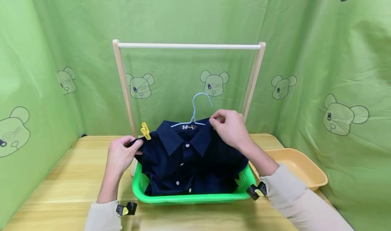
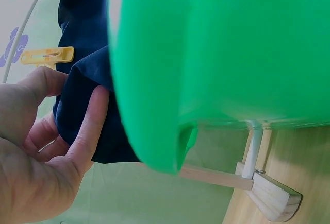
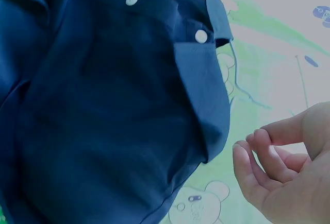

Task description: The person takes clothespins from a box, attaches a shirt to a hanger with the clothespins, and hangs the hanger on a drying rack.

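A dark navy button-up shirt (image 1: pixel 195 166) lies partly in a green basket (image 1: pixel 195 199), collar up and facing me. A light-blue wire hanger (image 1: pixel 193 110) sits inside its collar, hook standing above. The left hand (image 1: pixel 122 154) pinches the shirt's shoulder at the left between thumb and fingers. Close beside those fingers, a yellow clothespin (image 1: pixel 145 131) is clipped to the shoulder. By the collar's right side is the right hand (image 1: pixel 229 127); in the right wrist view its bent fingertips (image 3: pixel 258 137) sit just off the cloth with nothing between them.
Behind the basket stands a wooden rack with a white crossbar (image 1: pixel 189 46). An orange-tan tray (image 1: pixel 300 163) rests on the wooden table (image 1: pixel 76 176) at the right, partly behind the right forearm. Green printed curtains (image 1: pixel 183 17) enclose the back and both sides.
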`<state>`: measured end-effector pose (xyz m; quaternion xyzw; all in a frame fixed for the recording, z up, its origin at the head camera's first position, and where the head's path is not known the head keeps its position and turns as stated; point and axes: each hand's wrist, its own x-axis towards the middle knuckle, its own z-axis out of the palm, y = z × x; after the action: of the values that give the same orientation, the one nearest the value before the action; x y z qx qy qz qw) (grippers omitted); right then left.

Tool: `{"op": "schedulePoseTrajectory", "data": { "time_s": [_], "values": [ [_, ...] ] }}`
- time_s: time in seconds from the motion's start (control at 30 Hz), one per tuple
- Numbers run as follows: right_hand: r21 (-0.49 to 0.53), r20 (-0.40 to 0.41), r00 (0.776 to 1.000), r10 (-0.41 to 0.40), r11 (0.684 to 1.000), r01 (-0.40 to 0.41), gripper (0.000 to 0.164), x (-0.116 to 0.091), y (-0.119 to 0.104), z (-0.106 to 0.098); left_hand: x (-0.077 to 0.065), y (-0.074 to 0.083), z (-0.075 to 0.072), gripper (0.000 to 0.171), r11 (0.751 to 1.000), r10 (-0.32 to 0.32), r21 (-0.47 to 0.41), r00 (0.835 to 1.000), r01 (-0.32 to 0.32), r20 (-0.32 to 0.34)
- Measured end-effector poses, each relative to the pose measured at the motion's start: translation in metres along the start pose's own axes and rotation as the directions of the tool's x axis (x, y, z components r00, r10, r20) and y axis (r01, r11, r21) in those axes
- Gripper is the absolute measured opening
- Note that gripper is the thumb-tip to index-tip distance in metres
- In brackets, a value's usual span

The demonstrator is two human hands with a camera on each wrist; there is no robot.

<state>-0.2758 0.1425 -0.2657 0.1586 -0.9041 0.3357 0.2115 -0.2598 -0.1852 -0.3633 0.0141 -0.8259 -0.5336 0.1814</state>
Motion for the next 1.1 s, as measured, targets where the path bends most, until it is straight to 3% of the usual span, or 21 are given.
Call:
{"op": "schedulePoseTrajectory", "data": {
  "time_s": [0.6,0.9,1.1],
  "values": [
    [-0.095,-0.023,0.999,0.029,0.995,-0.031,0.014,-0.002,0.026,-0.022,0.0,0.0,-0.003,0.021,1.0,-0.01,0.007,1.0,0.01,-0.008],
    [-0.157,0.059,0.994,0.095,0.984,-0.084,0.018,-0.003,0.044,-0.036,-0.001,-0.001,-0.002,0.02,1.0,-0.012,-0.006,1.0,0.012,-0.016],
    [-0.184,0.067,0.989,0.129,0.976,-0.115,0.021,-0.004,0.065,-0.043,-0.001,-0.002,0.0,0.02,1.0,-0.012,-0.002,1.0,0.012,-0.021]
  ]
}}
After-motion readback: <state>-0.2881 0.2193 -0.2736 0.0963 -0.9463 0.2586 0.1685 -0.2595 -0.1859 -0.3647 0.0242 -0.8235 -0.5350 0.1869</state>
